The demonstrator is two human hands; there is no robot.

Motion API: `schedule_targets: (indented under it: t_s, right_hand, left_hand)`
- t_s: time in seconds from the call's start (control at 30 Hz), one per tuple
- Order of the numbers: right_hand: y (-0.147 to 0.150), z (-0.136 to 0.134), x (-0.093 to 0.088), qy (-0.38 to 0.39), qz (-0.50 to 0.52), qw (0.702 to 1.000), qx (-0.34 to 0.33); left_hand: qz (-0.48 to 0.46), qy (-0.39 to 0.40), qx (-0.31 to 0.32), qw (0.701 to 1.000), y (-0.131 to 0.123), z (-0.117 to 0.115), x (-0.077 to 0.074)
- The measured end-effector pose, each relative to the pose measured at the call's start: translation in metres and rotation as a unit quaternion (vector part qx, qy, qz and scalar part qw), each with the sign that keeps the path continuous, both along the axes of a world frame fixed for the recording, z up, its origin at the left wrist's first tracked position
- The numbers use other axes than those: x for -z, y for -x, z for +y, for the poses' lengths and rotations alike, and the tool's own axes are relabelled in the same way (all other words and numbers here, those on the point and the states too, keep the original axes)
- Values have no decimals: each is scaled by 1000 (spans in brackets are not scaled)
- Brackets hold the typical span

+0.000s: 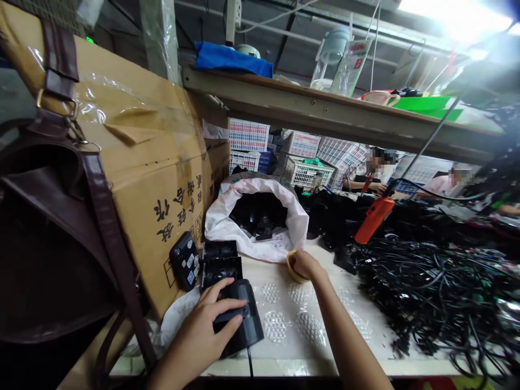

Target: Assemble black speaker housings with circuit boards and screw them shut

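My left hand (211, 317) lies over a black plastic housing (249, 319), thumb and fingers gripping it. A thin cable runs from the housing's near edge. My right hand (305, 265) reaches into a small yellow bowl (291, 268); its fingertips are hidden inside, and so are the contents. Behind the housing sit open black plastic shells (219, 265). Just beyond the bowl, a white sack (227, 227) with a rolled rim holds black parts. Clear plastic sheets with round bumpy patches (275, 325) lie on the white table between my hands.
An orange electric screwdriver (374, 219) hangs at the right, above a large heap of black cables (430, 292). A stickered phone (186, 260) leans against a cardboard box (154, 179) at the left, near a dark bag (52, 244). A shelf (284, 97) crosses overhead. People sit beyond.
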State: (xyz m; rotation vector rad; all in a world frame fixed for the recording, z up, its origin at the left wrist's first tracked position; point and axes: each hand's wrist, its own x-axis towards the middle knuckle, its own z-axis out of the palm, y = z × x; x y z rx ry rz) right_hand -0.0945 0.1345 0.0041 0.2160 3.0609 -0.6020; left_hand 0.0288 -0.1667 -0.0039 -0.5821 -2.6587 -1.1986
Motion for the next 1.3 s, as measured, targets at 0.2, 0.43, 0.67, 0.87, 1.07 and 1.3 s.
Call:
schedule_targets:
  t_s: [0.2,0.43,0.67,0.87,1.07,1.3]
  right_hand:
    - [3,4,5,-32,-67,997,12]
    - [-2,11,-1,-34,-85,995,35]
    - [-12,10,-11,-23,-41,996,76]
    - [-41,-18,-25,88,79,991,59]
    - [-97,-83,-38,361,21,925,-118]
    - [-112,-113,-31,412,-4,882,-228]
  left_hand:
    - [-2,-35,-2,999,3,-1,6]
    - [-24,-87,-17,996,2,1,12]
    - [-37,-121,-24,992,1,2,14]
    - [-53,-132,-29,989,-2,4,11]
    - [-71,-144,-26,987,-1,6,14]
    - [-65,-153,-17,986,-2,5,17]
